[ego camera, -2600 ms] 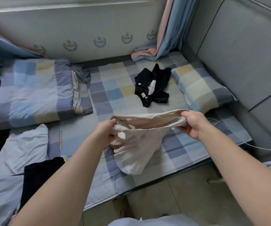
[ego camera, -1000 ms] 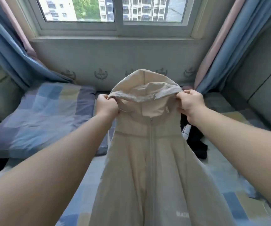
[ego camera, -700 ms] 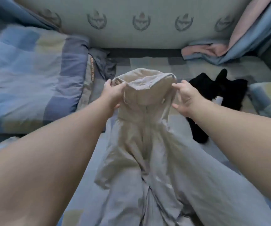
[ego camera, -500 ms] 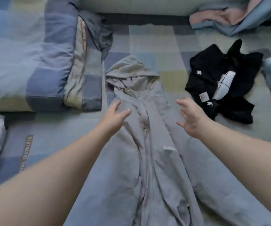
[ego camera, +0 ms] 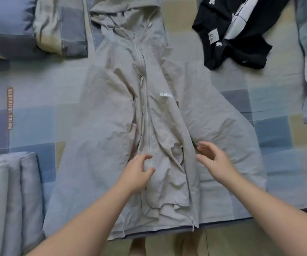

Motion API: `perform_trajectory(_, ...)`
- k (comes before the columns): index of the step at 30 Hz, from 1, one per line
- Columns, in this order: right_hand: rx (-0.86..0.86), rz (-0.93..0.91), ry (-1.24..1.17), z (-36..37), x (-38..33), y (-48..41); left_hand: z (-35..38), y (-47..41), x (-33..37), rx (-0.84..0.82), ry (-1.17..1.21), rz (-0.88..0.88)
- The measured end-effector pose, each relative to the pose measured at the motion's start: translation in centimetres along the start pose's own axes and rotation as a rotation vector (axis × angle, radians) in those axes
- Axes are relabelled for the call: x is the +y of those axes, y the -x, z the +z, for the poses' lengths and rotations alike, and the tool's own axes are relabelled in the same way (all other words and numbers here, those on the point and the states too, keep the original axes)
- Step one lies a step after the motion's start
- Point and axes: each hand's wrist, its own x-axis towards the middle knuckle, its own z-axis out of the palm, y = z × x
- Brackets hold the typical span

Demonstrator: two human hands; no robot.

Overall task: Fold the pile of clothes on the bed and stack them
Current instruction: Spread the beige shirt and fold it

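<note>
On the checked bedsheet (ego camera: 38, 117) our beige hooded jacket (ego camera: 112, 108) lies centred, front up, hood at 12 o'clock.
Our left hand (ego camera: 139, 172) is loosely curled at the zip, gripping nothing; our right hand (ego camera: 217, 163) is open-fingered beside it. The chest print (ego camera: 166, 95) reads "BLAC", the rest creased away. At 1 o'clock a black garment (ego camera: 241, 48) carries a white round-logo label (ego camera: 213, 36).

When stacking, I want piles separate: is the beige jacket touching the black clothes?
Apart. The head view shows a strip of bedsheet between the jacket and the black clothes.
</note>
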Motion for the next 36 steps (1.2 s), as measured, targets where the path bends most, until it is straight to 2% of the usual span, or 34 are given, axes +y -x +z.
perform_trajectory(3, -0.076, -0.028, 0.196, 1.3, 4.8, 2.5, 5.3, 3.0, -3.4, -0.045, -0.09, -0.063)
perform_trajectory(6, -0.192, -0.123, 0.501, 3.1, 9.5, 4.6, 10.0, 6.0, -7.7, -0.077, -0.309, -0.111)
perform_trajectory(10, -0.295, -0.44, 1.071, 5.9, 15.2, 6.9, 14.6, 9.0, -12.7, 0.021, -0.61, -0.087)
perform_trajectory(12, -0.33, -0.48, 1.202, 7.5, 17.8, 7.5, 16.4, 9.9, -14.1, 0.141, -0.659, -0.062)
perform_trajectory(15, -0.246, -0.451, 1.219, 9.0, 20.4, 6.9, 17.8, 10.1, -15.7, 0.338, -0.668, -0.03)
perform_trajectory(19, -0.059, -0.537, 1.05, 9.6, 21.4, 5.4, 17.5, 8.9, -17.0, 0.423, -0.749, 0.008)
perform_trajectory(26, -0.131, -0.45, 0.763, 4.9, 21.8, 6.7, 17.0, 9.1, -16.5, 0.414, -0.732, 0.138)
perform_trajectory(29, -0.097, -0.343, 0.87, 1.6, 23.6, 7.8, 17.0, 9.8, -16.2, 0.346, -0.741, 0.083)
perform_trajectory(32, -0.074, -0.099, 1.032, -0.9, 24.5, 8.2, 17.3, 10.3, -15.0, 0.178, -0.825, -0.109)
perform_trajectory(33, -0.058, -0.073, 1.09, -1.2, 24.5, 8.3, 17.7, 10.4, -14.6, 0.153, -0.854, -0.155)
perform_trajectory(34, -0.028, -0.092, 1.136, -1.2, 24.5, 8.4, 18.2, 10.5, -14.1, 0.164, -0.862, -0.161)
perform_trajectory(36, 0.049, -0.193, 1.15, -0.8, 24.4, 8.5, 19.4, 10.4, -13.0, 0.275, -0.849, -0.05)
